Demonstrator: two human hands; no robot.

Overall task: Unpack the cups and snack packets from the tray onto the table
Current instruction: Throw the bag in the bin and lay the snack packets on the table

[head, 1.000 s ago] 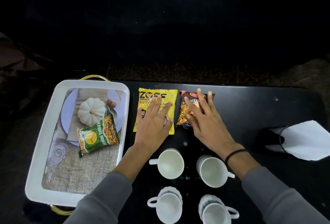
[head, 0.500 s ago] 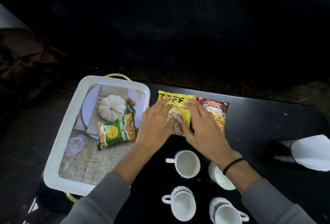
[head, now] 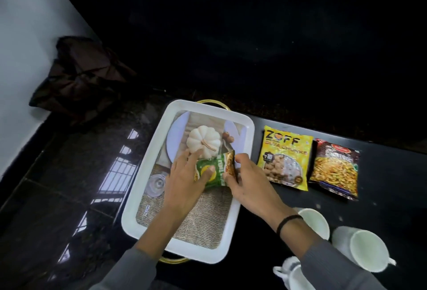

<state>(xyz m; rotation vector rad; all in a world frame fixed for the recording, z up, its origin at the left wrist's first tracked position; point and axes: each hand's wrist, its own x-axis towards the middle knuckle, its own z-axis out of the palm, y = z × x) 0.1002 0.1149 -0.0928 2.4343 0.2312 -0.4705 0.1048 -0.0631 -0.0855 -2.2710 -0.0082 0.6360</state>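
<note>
Left hand (head: 182, 188) fingers clamped on green snack packet (head: 215, 169) within white tray (head: 147, 169), right hand (head: 249, 185) fingers pinching its right edge, yellow packet (head: 285, 158) and dark packet (head: 335, 169) flat on black surface (head: 381, 197) right of those fingers.

Glossy dark floor (head: 69, 197) carries a barred window reflection (head: 120, 169) beside a white wall (head: 23, 58).

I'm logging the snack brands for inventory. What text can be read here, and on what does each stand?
"ZOFF": top of the yellow packet.
"SOYA CHUNKS": just below, same packet.
"10": dark badge on that packet's left side.
Too blurred to read: the red logo and lettering on the dark packet; the white lettering on the green packet.
</note>
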